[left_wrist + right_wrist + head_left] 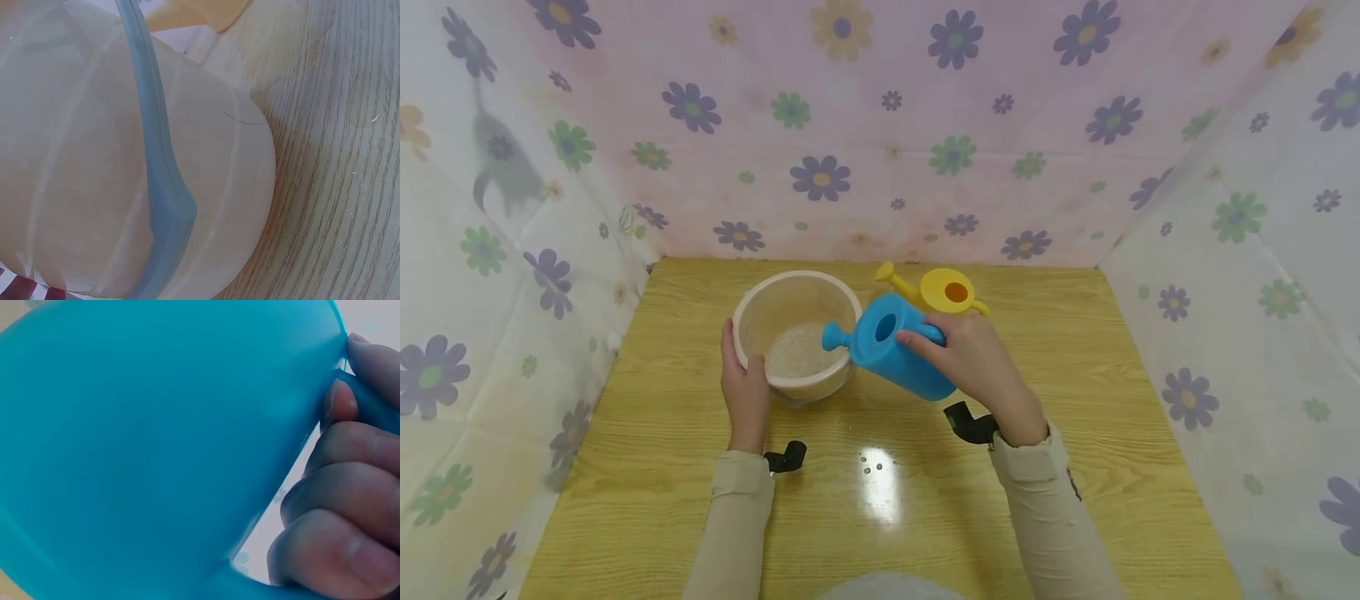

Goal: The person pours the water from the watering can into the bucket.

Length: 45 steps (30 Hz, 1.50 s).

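Head view, right hand: the right hand (973,362) grips the handle of the blue watering can (898,346), fingers curled round it, and holds the can tilted above the surface.
Head view, spout: the can's spout points left, its tip over the near inside of the pale plastic bowl (760,304).
Head view, bowl: it stands on the wooden surface (1097,400) left of centre, with a layer of pale grainy stuff (801,350) in its bottom.
Head view, left hand: the left hand (742,385) lies against the bowl's near-left wall, fingers wrapped loosely along its side.
Head view, yellow can: a yellow watering can (943,292) stands just behind the blue one, spout pointing left and back.
Head view, surroundings: flowered cloth walls (880,125) close the surface on three sides.
Left wrist view: the bowl (94,187) fills most of the frame from close by, with a blue strip across it that is probably the blue can seen through the wall; the wooden surface (337,187) lies to the right.
Right wrist view: the blue can's body (156,444) fills the frame, and the fingers (340,487) are curled round its handle at the right.
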Motion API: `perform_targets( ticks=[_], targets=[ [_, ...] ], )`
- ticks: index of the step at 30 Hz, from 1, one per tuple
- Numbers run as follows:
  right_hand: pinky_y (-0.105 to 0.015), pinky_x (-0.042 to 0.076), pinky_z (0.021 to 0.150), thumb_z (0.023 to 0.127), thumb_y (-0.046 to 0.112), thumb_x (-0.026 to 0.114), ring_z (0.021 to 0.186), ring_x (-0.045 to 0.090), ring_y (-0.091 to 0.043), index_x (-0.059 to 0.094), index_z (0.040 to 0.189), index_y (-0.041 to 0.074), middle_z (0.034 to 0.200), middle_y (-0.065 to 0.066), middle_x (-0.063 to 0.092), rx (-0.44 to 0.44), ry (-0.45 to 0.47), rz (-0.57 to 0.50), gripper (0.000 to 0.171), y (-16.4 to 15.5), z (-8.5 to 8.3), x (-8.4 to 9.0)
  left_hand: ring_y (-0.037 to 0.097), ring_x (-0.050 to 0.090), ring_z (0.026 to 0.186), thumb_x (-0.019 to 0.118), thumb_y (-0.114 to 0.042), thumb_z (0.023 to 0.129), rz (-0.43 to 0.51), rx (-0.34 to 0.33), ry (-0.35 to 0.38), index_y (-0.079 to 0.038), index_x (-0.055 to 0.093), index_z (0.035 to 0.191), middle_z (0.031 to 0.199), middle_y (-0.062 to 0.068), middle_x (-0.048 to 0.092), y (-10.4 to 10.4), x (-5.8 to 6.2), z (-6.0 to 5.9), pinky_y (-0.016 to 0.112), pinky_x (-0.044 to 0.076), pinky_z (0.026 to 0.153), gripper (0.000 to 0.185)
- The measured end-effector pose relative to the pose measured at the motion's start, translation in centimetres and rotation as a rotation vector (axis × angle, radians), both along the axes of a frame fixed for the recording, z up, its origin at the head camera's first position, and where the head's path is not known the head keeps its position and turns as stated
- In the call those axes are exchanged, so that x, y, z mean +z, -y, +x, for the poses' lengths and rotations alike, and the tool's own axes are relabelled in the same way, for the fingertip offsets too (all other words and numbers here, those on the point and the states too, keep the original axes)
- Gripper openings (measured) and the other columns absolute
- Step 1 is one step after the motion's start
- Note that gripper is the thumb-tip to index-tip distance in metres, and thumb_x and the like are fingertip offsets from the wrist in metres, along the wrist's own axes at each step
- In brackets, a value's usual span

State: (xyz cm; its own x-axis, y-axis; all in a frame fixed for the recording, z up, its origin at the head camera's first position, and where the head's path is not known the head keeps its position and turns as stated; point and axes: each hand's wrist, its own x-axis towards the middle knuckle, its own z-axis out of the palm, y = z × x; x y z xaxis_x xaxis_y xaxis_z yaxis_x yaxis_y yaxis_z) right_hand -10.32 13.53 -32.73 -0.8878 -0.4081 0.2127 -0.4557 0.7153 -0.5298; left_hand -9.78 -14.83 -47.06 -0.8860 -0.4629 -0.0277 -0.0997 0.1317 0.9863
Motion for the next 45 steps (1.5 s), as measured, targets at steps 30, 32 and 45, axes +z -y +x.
perform_targets(
  ticks=[30, 32, 45],
  targets=[
    [-0.024, 0.042, 0.051, 0.083, 0.05, 0.05, 0.047, 0.043, -0.008, 0.042, 0.06, 0.016, 0.05, 0.005, 0.027, 0.029, 0.005, 0.011, 0.042, 0.39, -0.38, 0.3, 0.012, 0.031, 0.125, 0.036, -0.007, 0.086, 0.027, -0.005, -0.003, -0.044, 0.019, 0.137, 0.141, -0.021, 0.022, 0.07, -0.16, -0.31, 0.035, 0.034, 0.096, 0.065],
    [-0.024, 0.042, 0.051, 0.083, 0.051, 0.05, 0.047, 0.044, -0.009, 0.042, 0.06, 0.016, 0.05, 0.005, 0.027, 0.026, 0.007, 0.013, 0.043, 0.44, -0.46, 0.37, 0.011, 0.031, 0.125, 0.036, -0.008, 0.086, 0.023, -0.003, -0.003, -0.044, 0.019, 0.137, 0.141, -0.021, 0.022, 0.09, -0.08, -0.33, 0.035, 0.034, 0.096, 0.064],
    [-0.024, 0.037, 0.048, 0.084, 0.05, 0.05, 0.043, 0.038, -0.01, 0.04, 0.059, 0.015, 0.05, 0.004, 0.025, 0.038, -0.004, 0.031, 0.043, 0.61, -0.9, 0.63, 0.011, 0.034, 0.123, 0.037, -0.007, 0.085, 0.006, 0.002, 0.0, -0.045, 0.021, 0.136, 0.139, -0.023, 0.024, 0.23, -0.14, -0.56, 0.034, 0.036, 0.094, 0.066]
  ],
)
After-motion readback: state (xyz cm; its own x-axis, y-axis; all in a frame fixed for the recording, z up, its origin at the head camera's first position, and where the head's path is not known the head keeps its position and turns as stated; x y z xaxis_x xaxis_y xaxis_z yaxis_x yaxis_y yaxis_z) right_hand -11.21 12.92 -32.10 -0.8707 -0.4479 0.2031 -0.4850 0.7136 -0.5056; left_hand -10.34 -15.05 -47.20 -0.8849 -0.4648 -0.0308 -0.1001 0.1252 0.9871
